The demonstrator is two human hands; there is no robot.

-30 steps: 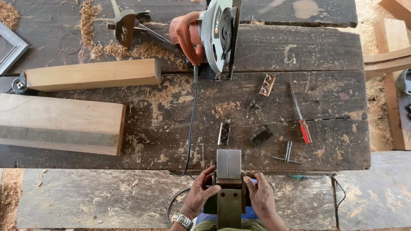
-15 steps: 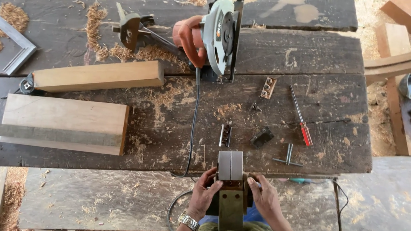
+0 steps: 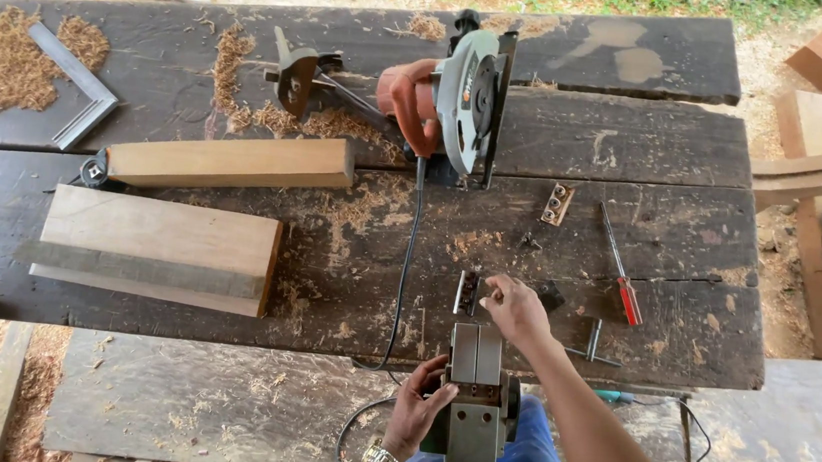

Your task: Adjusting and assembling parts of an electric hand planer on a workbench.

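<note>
Down at the near edge of the dark plank workbench (image 3: 640, 143), a grey metal power planer (image 3: 474, 408) rests upside down on the person's lap, sole up. The left hand (image 3: 416, 414) is wrapped around its left side, fingers curled on the body. The right hand (image 3: 516, 309) is stretched forward over the bench, fingertips drawn together just beside a small dark metal blade holder (image 3: 466, 293); whether they pinch anything I cannot tell.

To do this well, I judge the left hand should keep the planer steady and level, while the right lifts the small part by its edges, away from any cutting side.

Beyond lie a black hex piece (image 3: 551, 297), a T-shaped metal key (image 3: 593, 343), a red-handled screwdriver (image 3: 622, 267), and a small brown wooden block with holes (image 3: 557, 204). Further off stand an orange and grey circular saw (image 3: 454, 100), its black cord (image 3: 408, 261) running toward the person, plus 2 pale timber blocks (image 3: 158, 247) among sawdust.

Half a second earlier, both hands were on the planer; now the right has left it and reached onto the bench.
</note>
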